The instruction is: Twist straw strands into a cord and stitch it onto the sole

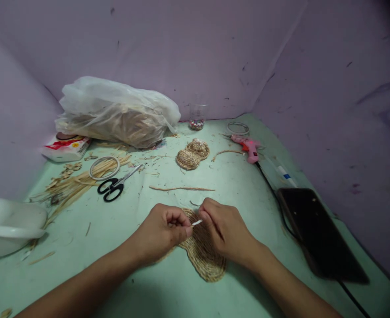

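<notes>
Just above a coiled, braided straw piece point(208, 264) shaped like a shoe sole, my two hands almost meet. Thumb and forefinger of my left hand point(170, 229) pinch one end of a small thin white strip point(196, 223). Its other end reaches the fingers of my right hand point(224, 227), which are curled closed. Whether they grip the strip or something else is hidden. Both hands cover parts of the straw piece. Beyond them lies a single twisted straw cord point(181, 189).
Scissors point(112, 187), tape rings and loose straw point(72, 187) lie left, near a white jug point(11, 227). Behind are a plastic bag point(115, 115), smaller straw coils point(193, 154) and a bead jar point(197, 121). A pink glue gun point(249, 146) and dark phone point(317, 234) lie right.
</notes>
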A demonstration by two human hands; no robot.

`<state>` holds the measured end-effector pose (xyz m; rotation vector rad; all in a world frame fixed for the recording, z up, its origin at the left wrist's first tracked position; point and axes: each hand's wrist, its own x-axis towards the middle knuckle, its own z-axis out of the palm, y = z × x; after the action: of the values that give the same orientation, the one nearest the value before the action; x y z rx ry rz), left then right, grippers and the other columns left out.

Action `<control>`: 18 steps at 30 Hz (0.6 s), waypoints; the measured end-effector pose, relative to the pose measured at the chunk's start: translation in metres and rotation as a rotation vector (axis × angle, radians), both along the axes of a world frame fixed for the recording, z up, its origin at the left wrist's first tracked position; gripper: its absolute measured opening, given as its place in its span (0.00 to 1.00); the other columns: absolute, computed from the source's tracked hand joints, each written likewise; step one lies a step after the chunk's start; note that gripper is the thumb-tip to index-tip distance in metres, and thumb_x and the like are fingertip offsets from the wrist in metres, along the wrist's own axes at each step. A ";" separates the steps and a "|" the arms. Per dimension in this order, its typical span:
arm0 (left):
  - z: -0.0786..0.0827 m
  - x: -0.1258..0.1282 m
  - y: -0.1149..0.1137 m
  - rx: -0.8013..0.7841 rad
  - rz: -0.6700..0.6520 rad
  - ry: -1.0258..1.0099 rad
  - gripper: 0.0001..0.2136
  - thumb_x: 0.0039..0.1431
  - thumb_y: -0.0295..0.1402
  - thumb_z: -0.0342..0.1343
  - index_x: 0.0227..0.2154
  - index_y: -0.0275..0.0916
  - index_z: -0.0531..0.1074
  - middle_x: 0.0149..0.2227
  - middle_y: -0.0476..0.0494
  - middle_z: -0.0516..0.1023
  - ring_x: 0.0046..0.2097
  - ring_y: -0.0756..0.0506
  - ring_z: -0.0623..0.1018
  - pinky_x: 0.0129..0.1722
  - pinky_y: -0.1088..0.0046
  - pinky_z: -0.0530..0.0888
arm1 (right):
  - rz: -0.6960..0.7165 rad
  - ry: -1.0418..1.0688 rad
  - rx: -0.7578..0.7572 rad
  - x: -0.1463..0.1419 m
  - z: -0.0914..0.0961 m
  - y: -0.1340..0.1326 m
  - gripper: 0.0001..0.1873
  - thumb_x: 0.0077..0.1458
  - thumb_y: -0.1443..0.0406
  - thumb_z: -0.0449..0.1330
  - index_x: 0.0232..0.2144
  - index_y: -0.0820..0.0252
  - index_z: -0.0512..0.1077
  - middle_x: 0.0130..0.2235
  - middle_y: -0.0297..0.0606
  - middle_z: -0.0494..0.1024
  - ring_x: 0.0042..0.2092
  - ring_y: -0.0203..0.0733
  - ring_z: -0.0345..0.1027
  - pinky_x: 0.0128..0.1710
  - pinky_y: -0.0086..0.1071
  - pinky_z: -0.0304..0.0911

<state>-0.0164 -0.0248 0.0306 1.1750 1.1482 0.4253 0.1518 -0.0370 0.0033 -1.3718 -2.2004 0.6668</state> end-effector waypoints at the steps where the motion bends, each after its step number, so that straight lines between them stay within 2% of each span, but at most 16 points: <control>1: 0.000 0.000 0.000 -0.010 0.009 -0.015 0.07 0.38 0.32 0.56 0.17 0.33 0.66 0.14 0.54 0.59 0.19 0.56 0.55 0.19 0.78 0.52 | -0.027 0.036 -0.023 0.000 0.000 0.000 0.14 0.57 0.64 0.43 0.24 0.60 0.63 0.25 0.35 0.66 0.25 0.34 0.57 0.26 0.28 0.51; 4: 0.001 -0.002 0.001 -0.046 0.048 -0.039 0.07 0.39 0.32 0.56 0.17 0.33 0.66 0.14 0.54 0.60 0.18 0.57 0.55 0.19 0.78 0.50 | -0.172 0.215 -0.104 0.003 0.000 0.003 0.15 0.58 0.63 0.43 0.27 0.60 0.66 0.25 0.34 0.68 0.26 0.35 0.60 0.27 0.28 0.55; 6: 0.000 -0.003 0.002 -0.074 0.066 -0.055 0.07 0.39 0.31 0.57 0.17 0.33 0.66 0.13 0.55 0.59 0.17 0.57 0.54 0.18 0.78 0.49 | -0.257 0.345 -0.094 0.005 0.001 0.004 0.12 0.57 0.62 0.46 0.31 0.61 0.67 0.28 0.35 0.70 0.27 0.35 0.62 0.27 0.28 0.57; 10: -0.003 -0.004 0.004 -0.120 0.110 -0.124 0.07 0.40 0.30 0.57 0.17 0.32 0.66 0.14 0.54 0.61 0.17 0.58 0.54 0.17 0.78 0.48 | -0.271 0.479 -0.038 0.005 0.002 0.001 0.08 0.53 0.65 0.51 0.36 0.59 0.67 0.32 0.36 0.71 0.27 0.33 0.62 0.26 0.28 0.59; 13: -0.005 -0.004 0.004 -0.137 0.128 -0.144 0.06 0.40 0.29 0.57 0.17 0.32 0.67 0.14 0.53 0.62 0.17 0.58 0.55 0.17 0.79 0.48 | -0.238 0.517 0.064 0.002 0.002 -0.002 0.11 0.51 0.68 0.53 0.39 0.57 0.67 0.37 0.38 0.69 0.30 0.34 0.64 0.28 0.29 0.62; 16: -0.005 -0.004 0.004 -0.154 0.118 -0.140 0.05 0.39 0.29 0.57 0.17 0.32 0.68 0.13 0.54 0.61 0.17 0.58 0.54 0.16 0.79 0.48 | -0.045 0.449 0.180 0.000 0.001 -0.003 0.13 0.48 0.72 0.55 0.37 0.55 0.70 0.41 0.39 0.69 0.42 0.40 0.64 0.41 0.36 0.61; 18: -0.006 -0.005 0.004 -0.162 0.108 -0.151 0.05 0.39 0.28 0.57 0.16 0.32 0.67 0.13 0.54 0.60 0.17 0.58 0.54 0.16 0.79 0.48 | -0.003 0.451 0.150 -0.002 0.001 -0.004 0.15 0.47 0.71 0.56 0.39 0.54 0.69 0.43 0.40 0.69 0.46 0.43 0.61 0.46 0.40 0.58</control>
<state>-0.0212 -0.0207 0.0250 0.9274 1.0969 0.4860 0.1500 -0.0406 0.0046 -1.0294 -1.8464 0.7135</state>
